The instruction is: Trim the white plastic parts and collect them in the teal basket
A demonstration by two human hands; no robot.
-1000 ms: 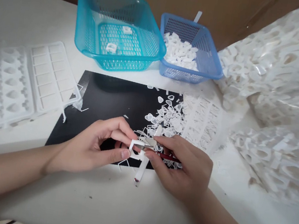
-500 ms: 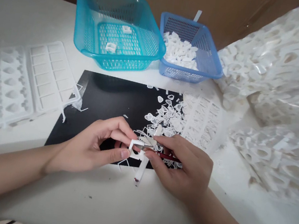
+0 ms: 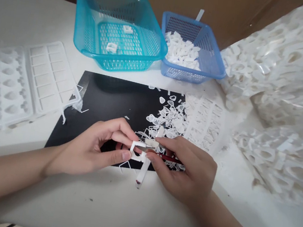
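My left hand [image 3: 108,145] is closed, thumb and fingertips pinching a small white plastic frame-like part [image 3: 133,152] with an opening through it. In my right hand [image 3: 189,168] is a craft knife [image 3: 170,158] with a dark red handle. Its thin metal blade reaches left to the opening of the white part; whether it touches the edge I cannot tell. Beneath the hands, a white-handled tool [image 3: 142,173] lies across the front edge of a black mat [image 3: 111,94], partly hidden. White plastic scraps [image 3: 173,120] are heaped on the mat's right side.
At the back, a teal basket [image 3: 77,38] holds two white parts, and a blue basket [image 3: 218,64] holds many. Molded white trays [image 3: 26,89] lie left. Large clear bags of white pieces [image 3: 292,89] crowd the right, beside a white sheet [image 3: 206,119].
Both hands stay in place with the same grips. The knife blade has shifted very slightly at the white part's opening.
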